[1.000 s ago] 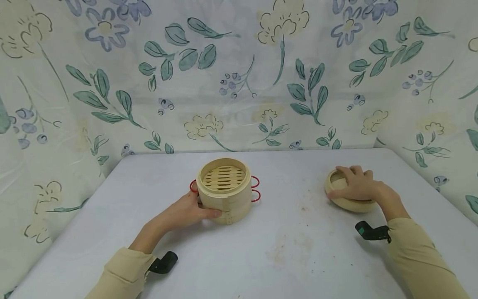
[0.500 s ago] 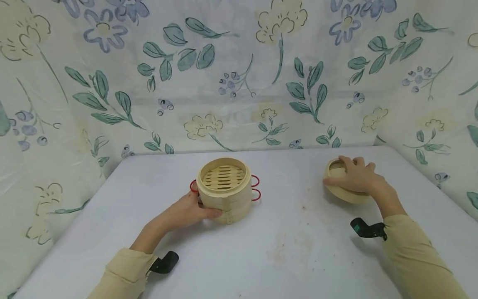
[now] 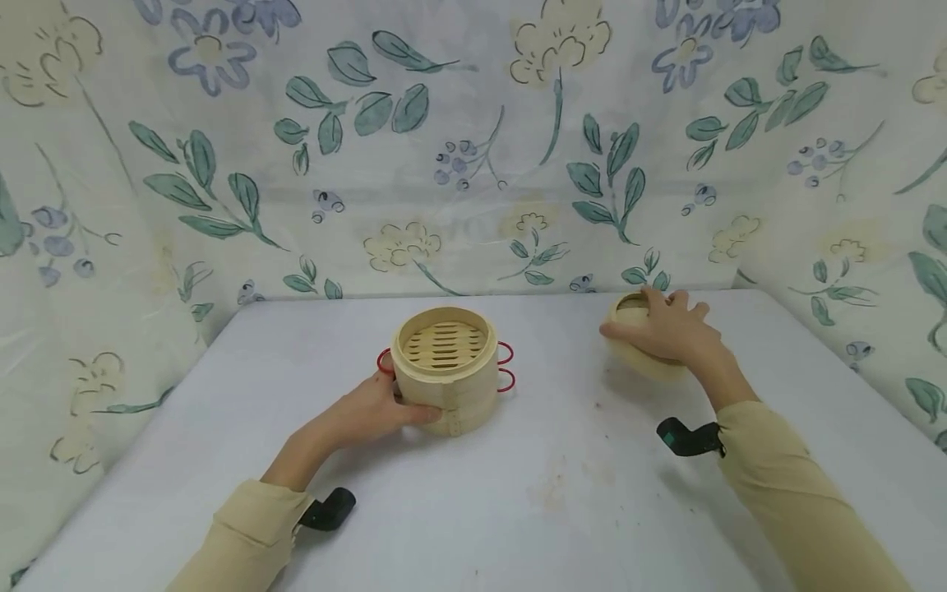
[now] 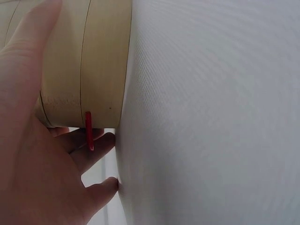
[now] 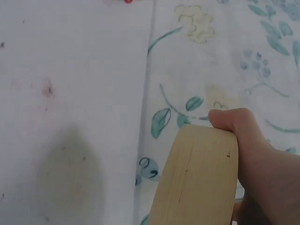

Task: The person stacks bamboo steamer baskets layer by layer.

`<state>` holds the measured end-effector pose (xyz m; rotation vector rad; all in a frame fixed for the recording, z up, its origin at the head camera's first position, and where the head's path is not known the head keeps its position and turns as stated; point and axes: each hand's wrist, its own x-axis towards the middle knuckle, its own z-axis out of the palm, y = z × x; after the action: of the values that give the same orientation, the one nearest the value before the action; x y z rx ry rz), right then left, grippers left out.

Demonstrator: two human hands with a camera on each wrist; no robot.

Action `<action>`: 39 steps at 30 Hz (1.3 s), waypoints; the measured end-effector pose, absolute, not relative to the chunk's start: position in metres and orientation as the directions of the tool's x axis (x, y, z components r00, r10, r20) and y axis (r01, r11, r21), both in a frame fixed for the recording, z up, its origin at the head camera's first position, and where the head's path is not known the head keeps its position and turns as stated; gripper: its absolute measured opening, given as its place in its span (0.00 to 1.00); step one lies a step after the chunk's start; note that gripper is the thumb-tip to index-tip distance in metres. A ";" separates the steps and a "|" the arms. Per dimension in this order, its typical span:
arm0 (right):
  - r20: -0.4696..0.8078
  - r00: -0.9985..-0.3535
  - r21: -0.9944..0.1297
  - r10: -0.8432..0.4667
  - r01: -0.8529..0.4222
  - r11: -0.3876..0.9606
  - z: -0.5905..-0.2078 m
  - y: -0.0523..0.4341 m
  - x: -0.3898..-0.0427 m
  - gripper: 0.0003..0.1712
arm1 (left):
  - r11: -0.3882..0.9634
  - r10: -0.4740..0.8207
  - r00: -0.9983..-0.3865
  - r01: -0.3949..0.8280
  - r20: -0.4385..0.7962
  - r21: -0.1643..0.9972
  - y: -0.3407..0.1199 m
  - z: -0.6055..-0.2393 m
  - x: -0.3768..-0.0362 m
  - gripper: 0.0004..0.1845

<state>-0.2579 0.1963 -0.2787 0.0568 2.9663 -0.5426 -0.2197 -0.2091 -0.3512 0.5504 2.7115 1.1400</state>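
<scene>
A two-tier bamboo steamer (image 3: 447, 395) with a slatted inner floor and red loop handles stands uncovered on the white table. My left hand (image 3: 370, 413) grips its left side, thumb across the front wall; in the left wrist view the fingers reach behind the steamer wall (image 4: 84, 61) near a red handle (image 4: 89, 131). Farther right, my right hand (image 3: 669, 329) holds a round bamboo steamer lid (image 3: 639, 360), tilted and raised off the table. Over in the right wrist view, the thumb presses the edge of the lid's pale side wall (image 5: 197, 173); most fingers are hidden.
The white table (image 3: 533, 510) carries faint brownish stains and small specks between the two hands. A floral curtain (image 3: 473, 164) hangs along the table's back edge and both sides. Black wrist cameras (image 3: 690, 436) jut out below each sleeve.
My right hand has lifted the lid and carried it leftward and away from me, toward the back of the table. The left hand and the steamer have stayed nearly in place.
</scene>
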 end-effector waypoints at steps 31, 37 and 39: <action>-0.099 -0.994 -0.326 -0.055 -0.020 0.945 -0.213 0.005 -0.247 0.62 | 0.640 0.390 -0.921 0.258 -0.016 0.724 -0.211 -0.349 -0.221 0.50; -0.077 -0.995 -0.290 -0.068 -0.043 0.956 -0.218 -0.020 -0.240 0.62 | 0.620 0.406 -0.914 0.264 -0.014 0.739 -0.211 -0.348 -0.221 0.49; -0.072 -0.995 -0.273 -0.068 -0.046 0.961 -0.220 -0.026 -0.238 0.61 | 0.634 0.396 -0.918 0.251 -0.028 0.731 -0.212 -0.348 -0.220 0.49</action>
<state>-0.2378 -0.0262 -0.2195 -0.0886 3.0310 -0.4194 -0.2203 -0.2118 -0.3478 0.5338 2.6687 1.1521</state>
